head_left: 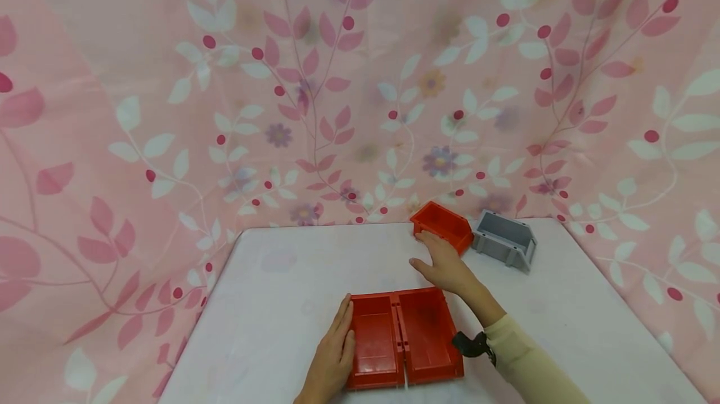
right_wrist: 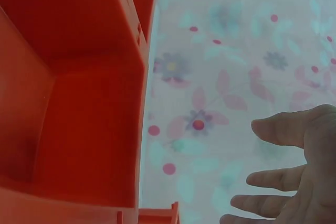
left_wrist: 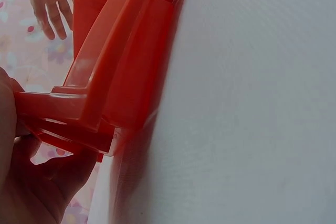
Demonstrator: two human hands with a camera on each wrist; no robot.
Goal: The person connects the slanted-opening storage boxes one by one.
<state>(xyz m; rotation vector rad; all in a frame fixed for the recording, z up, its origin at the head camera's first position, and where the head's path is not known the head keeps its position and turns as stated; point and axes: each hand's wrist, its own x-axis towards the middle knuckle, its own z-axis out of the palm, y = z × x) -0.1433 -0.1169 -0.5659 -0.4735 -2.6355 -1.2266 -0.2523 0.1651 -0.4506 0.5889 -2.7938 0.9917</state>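
Observation:
Two red plastic storage bins stand side by side on the table, the left bin [head_left: 374,341] against the right bin [head_left: 429,335]. My left hand [head_left: 333,351] holds the left bin at its outer side wall; in the left wrist view its thumb and a finger [left_wrist: 63,177] lie about the bin's corner. My right hand [head_left: 444,266] is raised beyond the right bin, fingers spread and nothing in them, as the right wrist view also shows. In the head view its fingertips overlap the near edge of a smaller red bin [head_left: 444,222]; contact cannot be told.
A grey bin [head_left: 504,238] stands right of the smaller red bin near the back of the white-covered table [head_left: 281,291]. A pink leaf-patterned curtain [head_left: 337,110] hangs behind the table. A black strap [head_left: 474,346] is on the right wrist.

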